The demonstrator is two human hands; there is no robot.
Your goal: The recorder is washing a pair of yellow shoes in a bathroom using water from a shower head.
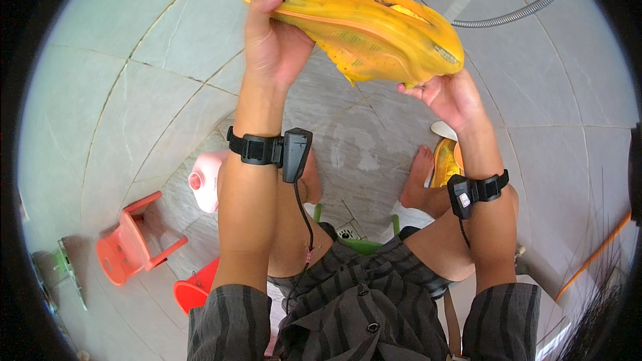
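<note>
A yellow and orange sports shoe point(361, 20) is held up sideways between my two hands at the top of the view. My left hand point(278, 42) grips one end, its thumb on the near side and its fingers hidden behind the shoe. At the other end, my right hand point(449, 93) holds the shoe from underneath, with most fingertips tucked behind it. Dark stains mark the shoe's surface. A second yellow shoe point(443, 163) lies on the floor beside my right foot, partly covered by my right forearm.
A pink jug point(204, 180) stands left of my left leg. Farther left are a red plastic stool point(128, 245) and a red bucket point(193, 293). A metal shower hose point(506, 23) loops at the upper right. A floor drain point(347, 232) lies between my legs, near a green seat point(363, 246).
</note>
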